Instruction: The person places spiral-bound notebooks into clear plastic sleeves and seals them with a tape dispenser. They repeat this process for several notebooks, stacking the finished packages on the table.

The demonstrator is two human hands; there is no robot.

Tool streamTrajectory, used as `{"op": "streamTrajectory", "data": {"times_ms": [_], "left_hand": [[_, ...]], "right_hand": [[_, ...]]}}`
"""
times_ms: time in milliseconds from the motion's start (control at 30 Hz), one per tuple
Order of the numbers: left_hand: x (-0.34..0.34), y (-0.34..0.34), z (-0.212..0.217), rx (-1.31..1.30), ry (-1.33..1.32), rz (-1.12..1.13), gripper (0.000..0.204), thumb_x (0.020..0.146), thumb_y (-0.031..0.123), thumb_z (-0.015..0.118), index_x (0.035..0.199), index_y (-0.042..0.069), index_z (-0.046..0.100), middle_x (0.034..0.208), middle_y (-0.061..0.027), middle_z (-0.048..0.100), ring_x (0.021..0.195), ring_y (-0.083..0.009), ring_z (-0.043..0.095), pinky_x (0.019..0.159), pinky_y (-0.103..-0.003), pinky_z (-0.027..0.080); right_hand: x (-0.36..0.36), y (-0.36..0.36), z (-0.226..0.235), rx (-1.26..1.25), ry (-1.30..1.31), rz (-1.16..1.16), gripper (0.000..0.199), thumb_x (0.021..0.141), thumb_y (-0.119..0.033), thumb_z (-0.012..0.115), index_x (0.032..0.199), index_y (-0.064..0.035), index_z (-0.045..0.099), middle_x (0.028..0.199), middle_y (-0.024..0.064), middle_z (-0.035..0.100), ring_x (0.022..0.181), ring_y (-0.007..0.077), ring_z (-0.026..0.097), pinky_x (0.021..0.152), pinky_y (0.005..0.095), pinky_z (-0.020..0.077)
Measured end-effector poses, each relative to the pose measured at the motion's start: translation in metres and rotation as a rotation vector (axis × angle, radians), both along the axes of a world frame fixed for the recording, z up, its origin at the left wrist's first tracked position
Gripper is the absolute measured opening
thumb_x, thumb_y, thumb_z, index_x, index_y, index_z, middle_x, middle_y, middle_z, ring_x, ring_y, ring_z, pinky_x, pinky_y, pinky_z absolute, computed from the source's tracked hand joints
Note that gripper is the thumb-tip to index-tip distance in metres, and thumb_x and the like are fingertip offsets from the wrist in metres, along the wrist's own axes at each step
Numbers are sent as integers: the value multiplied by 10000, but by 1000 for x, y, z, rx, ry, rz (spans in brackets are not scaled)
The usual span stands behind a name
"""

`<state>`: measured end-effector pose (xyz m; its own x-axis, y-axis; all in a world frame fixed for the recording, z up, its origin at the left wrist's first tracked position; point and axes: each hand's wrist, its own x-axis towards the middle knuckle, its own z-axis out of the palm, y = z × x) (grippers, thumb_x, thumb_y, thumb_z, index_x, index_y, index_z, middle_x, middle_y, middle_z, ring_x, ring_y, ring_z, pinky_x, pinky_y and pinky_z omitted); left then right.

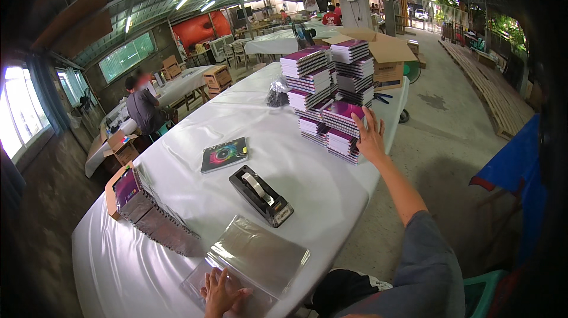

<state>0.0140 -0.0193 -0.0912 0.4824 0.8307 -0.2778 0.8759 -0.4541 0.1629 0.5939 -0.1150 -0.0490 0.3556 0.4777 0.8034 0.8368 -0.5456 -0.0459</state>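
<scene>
My right hand (371, 140) is at the near right stack of spiral notebooks (342, 118). Its fingers close on the edge of the top notebook, which has a purple cover; the thumb is partly hidden. Down at the near edge of the table, my left hand (222, 294) lies with fingers apart on a clear plastic sleeve (195, 279). A pile of clear plastic sleeves (260, 253) lies just beyond that hand. Taller notebook stacks (307, 84) rise behind the one I touch.
A black tape dispenser (260, 195) and a dark-covered notebook (225, 154) lie mid-table. A row of wrapped notebooks (157, 217) leans at the left. Beyond the stacks are an open cardboard box (387, 72) and blue-handled pliers (383, 98). A person (144, 108) sits at another table.
</scene>
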Motion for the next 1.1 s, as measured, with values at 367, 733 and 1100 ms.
{"op": "streamTrajectory", "data": {"times_ms": [367,733,1100], "left_hand": [[-11,9,-3,18,-265,-90,1042,520,678,757,1373,164,451,1449,-189,329,1355,-435,230,1059,-566,213],[-14,4,-8,6,-311,-45,1021,529,644,770,1371,157,459,1473,-170,307,1387,-398,194,1098,-522,171],[-14,0,-4,-17,-345,-21,1044,524,651,776,1375,141,451,1474,-174,295,1405,-380,150,1122,-489,158]], "right_hand": [[21,7,-13,-61,-77,-22,813,831,29,543,1437,-408,224,1362,8,347,1323,206,315,1007,651,223],[27,9,-1,-112,-78,-35,808,719,72,562,1404,-311,368,1209,-17,497,1140,174,447,960,544,247],[25,4,6,24,-259,44,692,616,51,612,1235,-254,559,1144,-51,548,1080,128,497,880,468,269]]}}
